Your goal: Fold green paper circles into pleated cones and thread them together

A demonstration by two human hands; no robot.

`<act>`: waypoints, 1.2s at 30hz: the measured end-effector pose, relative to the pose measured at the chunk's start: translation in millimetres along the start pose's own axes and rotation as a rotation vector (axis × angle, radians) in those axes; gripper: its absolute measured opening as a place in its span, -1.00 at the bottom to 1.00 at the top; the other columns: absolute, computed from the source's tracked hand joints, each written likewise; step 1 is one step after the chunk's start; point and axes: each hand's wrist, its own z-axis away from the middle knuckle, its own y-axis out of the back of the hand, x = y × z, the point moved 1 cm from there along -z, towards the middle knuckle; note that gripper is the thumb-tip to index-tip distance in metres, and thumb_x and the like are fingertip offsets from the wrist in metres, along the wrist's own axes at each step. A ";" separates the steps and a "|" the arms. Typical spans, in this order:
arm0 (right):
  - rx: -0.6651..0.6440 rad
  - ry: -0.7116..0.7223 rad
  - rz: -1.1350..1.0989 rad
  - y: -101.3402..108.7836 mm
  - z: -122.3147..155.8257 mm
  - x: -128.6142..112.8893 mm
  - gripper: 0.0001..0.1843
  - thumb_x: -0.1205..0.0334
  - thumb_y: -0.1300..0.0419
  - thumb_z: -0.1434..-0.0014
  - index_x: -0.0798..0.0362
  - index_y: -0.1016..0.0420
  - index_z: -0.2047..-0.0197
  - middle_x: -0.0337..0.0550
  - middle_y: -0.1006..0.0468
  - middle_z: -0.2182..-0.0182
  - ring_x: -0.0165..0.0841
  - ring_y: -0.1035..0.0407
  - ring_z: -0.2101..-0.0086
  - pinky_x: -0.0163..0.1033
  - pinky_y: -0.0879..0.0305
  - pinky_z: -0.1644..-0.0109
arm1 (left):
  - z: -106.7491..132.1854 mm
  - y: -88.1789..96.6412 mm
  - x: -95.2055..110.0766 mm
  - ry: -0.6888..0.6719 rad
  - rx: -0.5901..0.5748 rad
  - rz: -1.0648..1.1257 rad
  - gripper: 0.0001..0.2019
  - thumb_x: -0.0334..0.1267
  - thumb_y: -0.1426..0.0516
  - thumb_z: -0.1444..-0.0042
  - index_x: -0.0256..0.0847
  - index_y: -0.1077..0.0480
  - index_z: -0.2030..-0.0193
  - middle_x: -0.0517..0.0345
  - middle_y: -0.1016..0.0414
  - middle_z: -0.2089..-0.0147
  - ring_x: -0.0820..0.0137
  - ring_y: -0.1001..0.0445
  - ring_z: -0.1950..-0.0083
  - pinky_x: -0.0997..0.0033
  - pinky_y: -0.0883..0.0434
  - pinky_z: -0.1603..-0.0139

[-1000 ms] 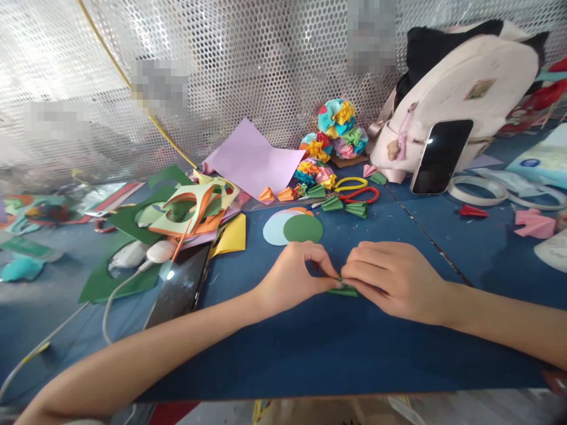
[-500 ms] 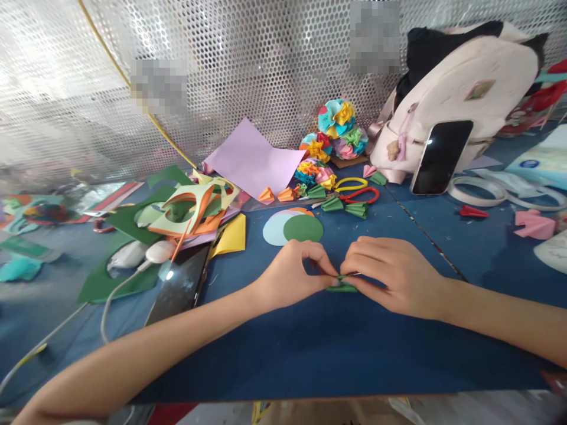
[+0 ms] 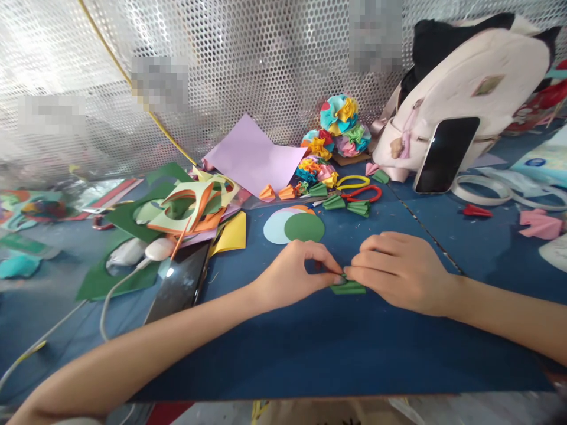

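Head view: I see the left hand point(image 3: 295, 274) with its grip pinching the pleated green paper point(image 3: 349, 288) at the counter point(image 3: 310, 354); the right hand point(image 3: 398, 271) bunches its fingertips there, pinching or not I cannot tell. More pleats show than a moment ago, so I judge work on them unfinished.

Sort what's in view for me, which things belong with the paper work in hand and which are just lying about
Likely in the job:
green paper piece, pinched by the left hand, right hand at it
folded green pieces
green paper circle
scissors

Likely just lying about:
backpack
phone leaning on it
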 end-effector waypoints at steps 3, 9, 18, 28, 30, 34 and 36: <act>-0.025 -0.017 -0.025 1.9 -0.9 1.5 -0.90 0.39 -0.12 -0.27 0.04 -0.44 0.22 -0.22 -0.53 0.35 -0.34 -0.31 0.31 -0.19 -0.19 0.22 | 0.9 -0.3 0.6 0.013 0.024 -0.019 -0.92 -0.48 -0.25 0.00 -0.25 -0.53 0.44 0.20 -0.51 0.41 0.46 -0.41 0.33 0.47 -0.36 0.25; -0.090 -0.333 -0.364 1.6 -6.0 -4.7 -0.91 0.34 -0.08 -0.29 0.05 -0.38 0.27 -0.19 -0.46 0.40 -0.37 -0.27 0.38 -0.24 -0.18 0.28 | 2.1 -1.9 1.1 -0.057 0.095 -0.166 -0.90 -0.44 -0.29 0.02 -0.20 -0.50 0.48 0.25 -0.50 0.45 0.43 -0.40 0.33 0.38 -0.33 0.16; -0.037 -0.072 -0.056 -1.2 -1.3 -5.9 -0.77 0.47 -0.02 -0.28 0.09 -0.43 0.34 -0.14 -0.48 0.43 -0.33 -0.25 0.37 -0.19 -0.18 0.28 | 0.5 -2.2 0.3 -0.042 0.052 -0.151 -0.91 -0.44 -0.26 -0.04 -0.18 -0.53 0.42 0.23 -0.56 0.36 0.39 -0.45 0.22 0.33 -0.30 0.04; -0.016 -0.430 -0.580 0.4 -2.2 1.3 -0.87 0.23 -0.17 -0.28 0.04 -0.48 0.31 -0.23 -0.50 0.43 -0.45 -0.35 0.43 -0.33 -0.24 0.37 | 5.9 -1.7 4.5 -0.137 0.068 -0.297 -0.91 -0.45 -0.21 -0.05 -0.20 -0.45 0.41 0.27 -0.50 0.39 0.43 -0.39 0.28 0.26 -0.19 0.01; 0.057 -0.512 -0.646 1.0 -0.8 4.9 -0.85 0.23 -0.23 -0.24 0.03 -0.50 0.37 -0.25 -0.50 0.47 -0.47 -0.34 0.47 -0.35 -0.20 0.43 | 5.2 -0.7 4.2 -0.141 0.080 -0.284 -0.91 -0.46 -0.19 -0.07 -0.20 -0.44 0.39 0.28 -0.50 0.39 0.45 -0.37 0.30 0.30 -0.19 0.04; 0.240 -0.647 -0.735 1.5 3.6 19.4 -0.83 0.22 -0.25 -0.22 0.04 -0.47 0.42 -0.27 -0.43 0.52 -0.48 -0.25 0.52 -0.32 -0.12 0.48 | 3.5 1.4 1.8 -0.145 0.104 -0.268 -0.89 -0.49 -0.18 -0.03 -0.21 -0.42 0.37 0.29 -0.48 0.38 0.49 -0.36 0.35 0.34 -0.21 0.05; 0.323 -0.714 -0.826 0.3 6.0 28.8 -0.77 0.19 -0.19 -0.27 0.05 -0.39 0.43 -0.31 -0.33 0.55 -0.49 -0.17 0.55 -0.31 -0.08 0.49 | 3.4 2.0 -0.3 -0.142 0.103 -0.260 -0.88 -0.51 -0.17 -0.02 -0.21 -0.42 0.37 0.29 -0.47 0.37 0.52 -0.37 0.37 0.34 -0.22 0.03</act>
